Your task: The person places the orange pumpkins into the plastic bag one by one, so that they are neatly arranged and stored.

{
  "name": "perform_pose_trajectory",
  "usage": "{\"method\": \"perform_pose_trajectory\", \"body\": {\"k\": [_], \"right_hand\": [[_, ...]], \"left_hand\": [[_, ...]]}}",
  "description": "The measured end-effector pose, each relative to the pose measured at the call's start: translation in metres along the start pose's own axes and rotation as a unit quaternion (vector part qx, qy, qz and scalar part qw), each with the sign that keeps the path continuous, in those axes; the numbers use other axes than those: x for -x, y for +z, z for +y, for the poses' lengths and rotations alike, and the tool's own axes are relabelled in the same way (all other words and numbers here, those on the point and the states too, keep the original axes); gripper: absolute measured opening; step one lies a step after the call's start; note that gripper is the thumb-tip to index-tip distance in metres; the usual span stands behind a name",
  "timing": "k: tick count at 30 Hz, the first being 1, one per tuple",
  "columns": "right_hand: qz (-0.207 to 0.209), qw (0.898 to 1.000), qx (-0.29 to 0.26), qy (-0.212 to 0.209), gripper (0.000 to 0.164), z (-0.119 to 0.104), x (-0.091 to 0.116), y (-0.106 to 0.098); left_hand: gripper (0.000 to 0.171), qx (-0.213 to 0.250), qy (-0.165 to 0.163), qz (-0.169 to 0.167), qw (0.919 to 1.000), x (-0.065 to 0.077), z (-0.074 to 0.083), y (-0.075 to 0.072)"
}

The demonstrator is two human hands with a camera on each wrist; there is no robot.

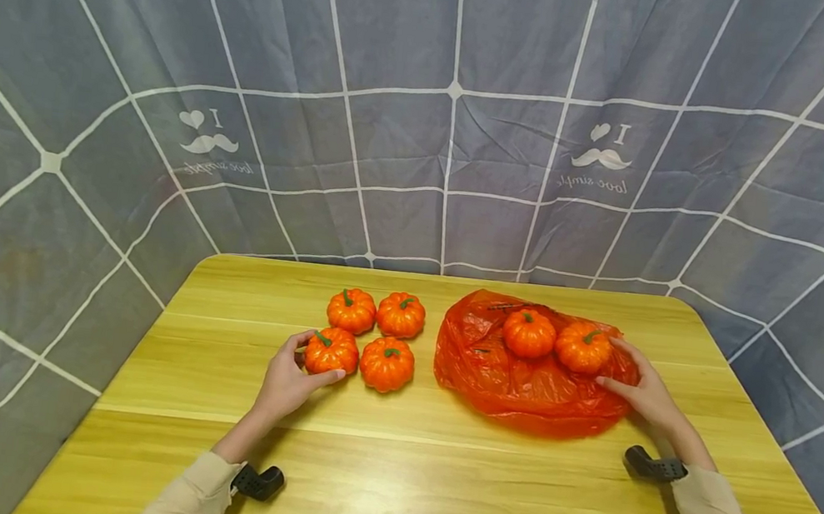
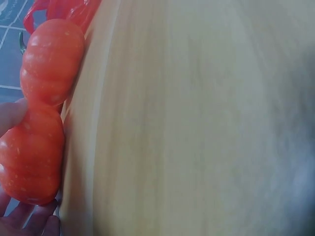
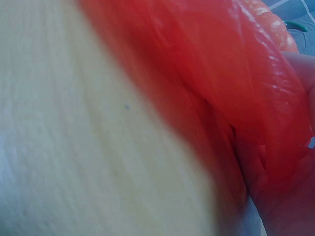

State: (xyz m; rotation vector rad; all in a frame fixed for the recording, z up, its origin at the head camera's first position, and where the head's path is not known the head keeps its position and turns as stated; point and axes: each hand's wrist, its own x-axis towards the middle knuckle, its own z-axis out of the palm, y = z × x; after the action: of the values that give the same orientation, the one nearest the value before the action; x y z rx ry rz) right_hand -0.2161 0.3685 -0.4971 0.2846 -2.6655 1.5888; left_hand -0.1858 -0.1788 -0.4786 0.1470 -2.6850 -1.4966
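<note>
My left hand grips a small orange pumpkin with a green stem, the thumb on its near side and the fingers at its far left. In the left wrist view, the thumb and fingertips lie around that pumpkin, and another pumpkin sits beside it. On the right, my right hand holds a pumpkin from its right side, over a crumpled red plastic bag. Folds of the bag cover part of this hand in the right wrist view. One more pumpkin rests on the bag.
Beside the left hand's pumpkin stand three others: a back-left pumpkin, a back-right pumpkin and a front-right pumpkin. The wooden table ends against a grey-blue checked curtain.
</note>
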Motion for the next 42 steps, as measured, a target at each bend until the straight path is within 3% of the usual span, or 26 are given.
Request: {"method": "perform_pose_trajectory", "body": {"k": [5,18,30,42], "right_hand": [[-0.002,1.000,-0.017,-0.005,0.070,0.002,-0.003,0.000],[-0.004,1.000,0.015,-0.006,0.073,0.001,-0.003,-0.002],[-0.002,1.000,0.020,-0.005,0.073,-0.001,-0.001,-0.003],[0.005,1.000,0.021,-0.018,0.071,0.002,0.001,0.000]], "left_hand": [[0.084,0.006,-0.009,0.001,0.9999,0.000,0.001,0.000],[0.086,0.014,-0.038,0.013,0.9991,0.010,0.010,-0.004],[0.086,0.030,-0.023,0.030,0.9988,0.026,0.029,-0.007],[0.084,0.055,0.009,0.021,0.9983,0.041,0.059,0.004]]}}
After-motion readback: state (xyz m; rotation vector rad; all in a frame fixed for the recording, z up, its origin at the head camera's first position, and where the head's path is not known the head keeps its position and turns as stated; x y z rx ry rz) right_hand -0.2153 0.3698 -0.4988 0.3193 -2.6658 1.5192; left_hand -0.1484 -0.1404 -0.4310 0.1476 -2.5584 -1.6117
